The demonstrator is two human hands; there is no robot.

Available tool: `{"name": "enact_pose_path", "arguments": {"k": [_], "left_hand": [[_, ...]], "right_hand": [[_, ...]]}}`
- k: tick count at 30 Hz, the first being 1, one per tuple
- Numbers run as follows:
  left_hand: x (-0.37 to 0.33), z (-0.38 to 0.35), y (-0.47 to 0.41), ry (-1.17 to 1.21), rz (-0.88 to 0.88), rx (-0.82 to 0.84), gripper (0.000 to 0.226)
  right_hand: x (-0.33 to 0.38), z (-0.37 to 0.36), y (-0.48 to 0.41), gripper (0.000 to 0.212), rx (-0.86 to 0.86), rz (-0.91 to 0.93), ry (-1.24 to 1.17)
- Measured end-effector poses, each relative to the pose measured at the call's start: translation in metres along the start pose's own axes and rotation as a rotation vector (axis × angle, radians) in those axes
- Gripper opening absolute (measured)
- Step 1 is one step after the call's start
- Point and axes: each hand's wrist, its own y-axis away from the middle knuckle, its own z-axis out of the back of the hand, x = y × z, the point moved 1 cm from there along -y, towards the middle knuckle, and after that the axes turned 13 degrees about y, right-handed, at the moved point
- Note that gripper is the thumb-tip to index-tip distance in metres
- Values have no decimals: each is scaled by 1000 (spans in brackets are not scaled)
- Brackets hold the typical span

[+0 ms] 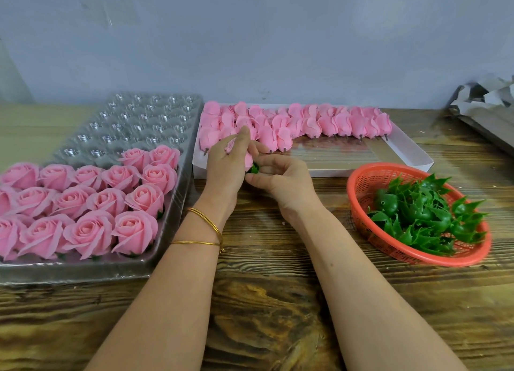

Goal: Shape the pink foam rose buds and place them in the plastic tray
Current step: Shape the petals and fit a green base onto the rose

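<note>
- Rose bud [231, 147] mid-shaping: your left grip [224, 167] curls round its pink foam petals, above the worktop [264, 301] between the plastic tray [133, 120] and the white box [411, 155] of unshaped buds [328, 123].
- Your right grip [281, 181] pinches the green calyx [253, 168] at its base.
- The foam looks feather-light, soft and easily creased; hold by the firmer green base, tease petals with fingertips, don't squeeze the head.

The left hand [222, 166] and right hand [282, 183] pinch one pink bud [248, 159]; the tray [155, 112] of roses [133, 228] lies to their left, the red basket [361, 192] to their right.
</note>
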Motion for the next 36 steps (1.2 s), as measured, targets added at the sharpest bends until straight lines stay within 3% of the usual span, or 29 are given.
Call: {"name": "enact_pose_path", "arguments": {"k": [26, 33, 36], "left_hand": [[0, 3, -2, 39, -13, 14, 49], [-4, 2, 0, 74, 24, -11, 46], [-5, 1, 1, 74, 45, -33, 41]], "right_hand": [[2, -4, 0, 37, -34, 13, -46], [5, -3, -2, 30, 53, -159, -418], [6, -3, -1, 26, 60, -184, -460]]}}
